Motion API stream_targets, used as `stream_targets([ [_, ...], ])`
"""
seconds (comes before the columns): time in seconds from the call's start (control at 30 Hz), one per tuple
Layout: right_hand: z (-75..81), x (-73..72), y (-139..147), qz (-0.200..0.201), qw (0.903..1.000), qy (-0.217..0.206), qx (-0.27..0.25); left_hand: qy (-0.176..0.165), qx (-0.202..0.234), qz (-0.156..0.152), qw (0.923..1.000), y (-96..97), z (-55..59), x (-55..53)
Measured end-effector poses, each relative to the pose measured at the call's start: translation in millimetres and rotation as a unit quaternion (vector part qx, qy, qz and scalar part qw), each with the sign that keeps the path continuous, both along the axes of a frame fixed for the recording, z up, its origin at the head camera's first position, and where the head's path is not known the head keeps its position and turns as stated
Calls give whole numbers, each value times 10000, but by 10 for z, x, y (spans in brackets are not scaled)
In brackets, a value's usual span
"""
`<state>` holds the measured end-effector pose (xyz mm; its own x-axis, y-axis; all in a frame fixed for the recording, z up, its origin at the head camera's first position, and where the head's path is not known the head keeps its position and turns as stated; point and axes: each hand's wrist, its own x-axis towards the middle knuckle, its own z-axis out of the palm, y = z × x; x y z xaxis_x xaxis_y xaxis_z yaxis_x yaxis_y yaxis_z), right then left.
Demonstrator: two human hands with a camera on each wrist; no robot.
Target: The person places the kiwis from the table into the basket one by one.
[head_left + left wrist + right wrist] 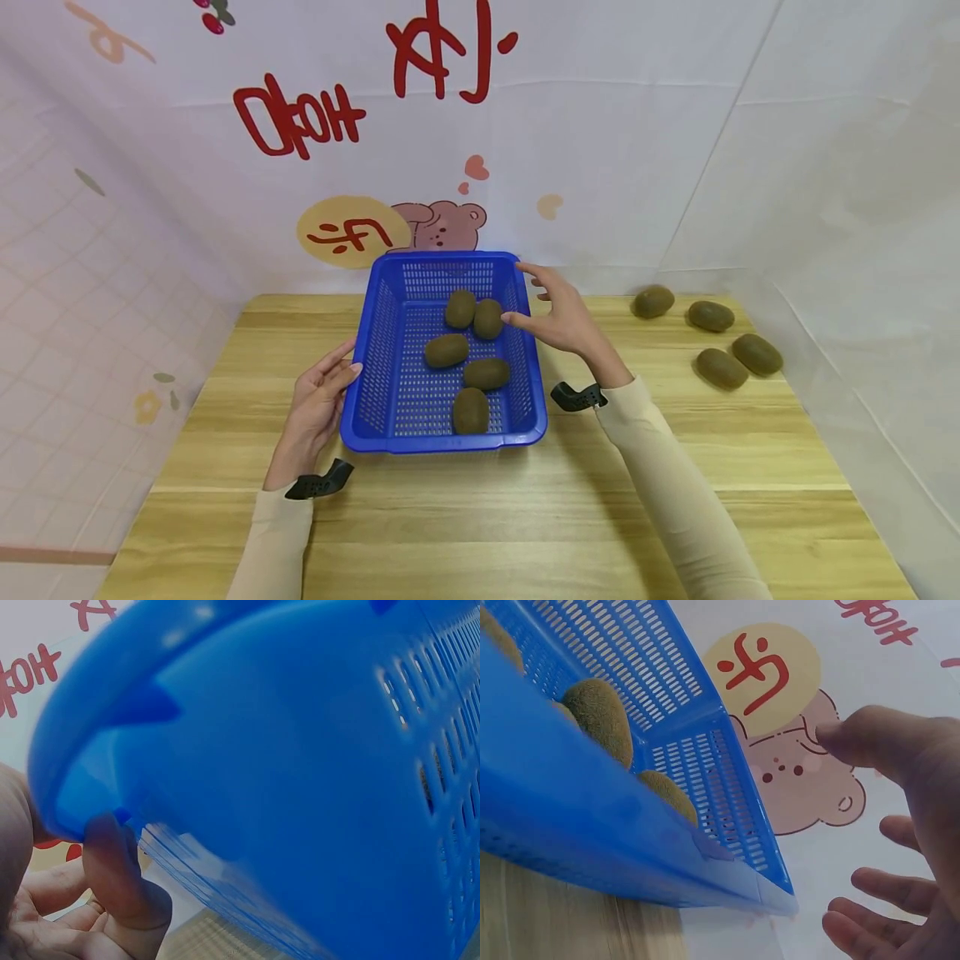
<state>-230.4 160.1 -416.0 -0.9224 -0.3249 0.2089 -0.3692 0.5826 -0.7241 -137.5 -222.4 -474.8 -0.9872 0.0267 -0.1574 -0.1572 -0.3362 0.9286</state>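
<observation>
- While the left hand (pixel 318 400) grips the left rim of the blue perforated plastic basket (pixel 442 444), its thumb laid over the edge, the right hand (pixel 558 317) is open, fingers spread, just beside the basket's far right corner and holding nothing.
- The basket is at the middle of the wooden table (pixel 465 533), towards its far edge; whether its base touches the tabletop I cannot tell.
- Inside lie five brown kiwifruit: two side by side at the far end (pixel 461 309) (pixel 488 319), two around the middle (pixel 446 351) (pixel 487 373), one by the near wall (pixel 471 411).
- Four loose kiwifruit (pixel 653 301) (pixel 711 316) (pixel 757 354) (pixel 722 368) lie at the table's far right.
- Behind, a white cloth (pixel 600 150) shows red lettering (pixel 442 50) and a pink bear (pixel 446 227).
</observation>
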Motion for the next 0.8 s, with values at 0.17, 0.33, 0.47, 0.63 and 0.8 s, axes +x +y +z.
stream_targets([
  [0.17, -20, 49, 81, -30, 9998, 209, 40, -17, -58, 22, 10000, 2, -7, 0],
  [0.33, -48, 118, 155, -94, 9993, 341, 72, -6, -23, 26, 10000, 2, -8, -4],
  [0.47, -85, 186, 221, -196, 9990, 403, 50, 5, 16, 3, 10000, 1, -4, -3],
  [0.63, -114, 251, 301, -328, 9984, 452, 55, -2, -29, -6, 10000, 1, 4, 6],
  [0.8, -145, 296, 386, -502, 9973, 541, 54, 4, -102, 0, 9999, 1, 9, 13],
])
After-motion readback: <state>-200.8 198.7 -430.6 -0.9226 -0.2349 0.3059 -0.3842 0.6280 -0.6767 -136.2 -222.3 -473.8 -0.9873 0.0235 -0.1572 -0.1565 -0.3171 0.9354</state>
